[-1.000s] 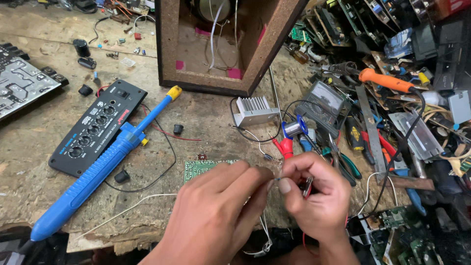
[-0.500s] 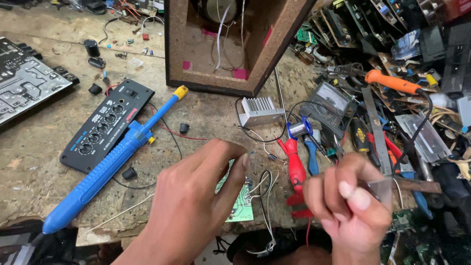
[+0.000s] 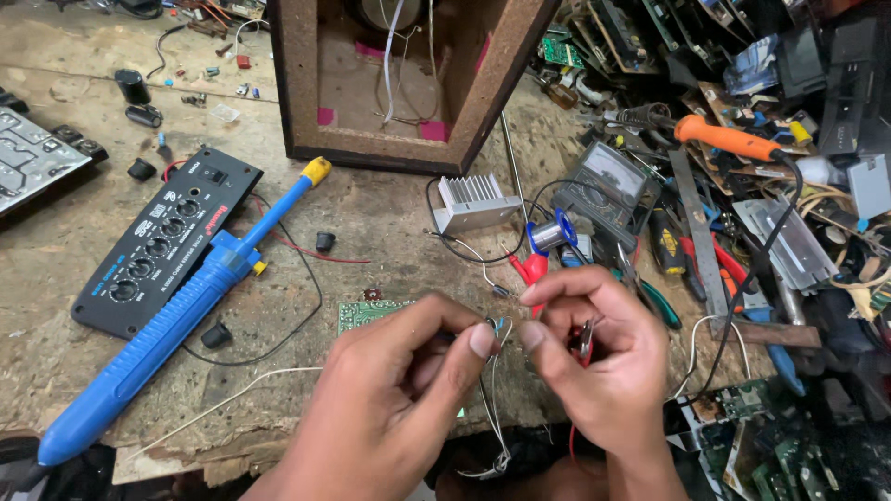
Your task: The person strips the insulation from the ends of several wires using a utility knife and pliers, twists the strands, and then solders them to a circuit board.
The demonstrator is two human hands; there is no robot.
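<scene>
Pinching thin wire ends [image 3: 495,327] between thumb and forefinger, the left hand [image 3: 394,399] and the right hand [image 3: 603,366] meet at the near middle of the bench, above the near edge of a small green circuit board [image 3: 367,314]. The wires hang down from the fingertips in a loop toward the near edge.

The likely trouble is that the fine strands slip out of the pinch or break if the person pulls them too hard, because the grip is only at the very tips. The loose loop may also catch on the bench edge and drag the board. It seems the right hand also keeps a small metal part against its palm, with a red wire below it; this could fall if the fingers loosen, but what the part is cannot be told.

Both hands are curled, knuckles up, the thumb and forefinger pressed together on the wire and the other fingers folded in. The wrists come in from the near side and the fingertips almost touch each other.

A blue desoldering pump [image 3: 176,311] lies to the left, well apart, and a solder spool [image 3: 554,232] stands just beyond the hands.
</scene>
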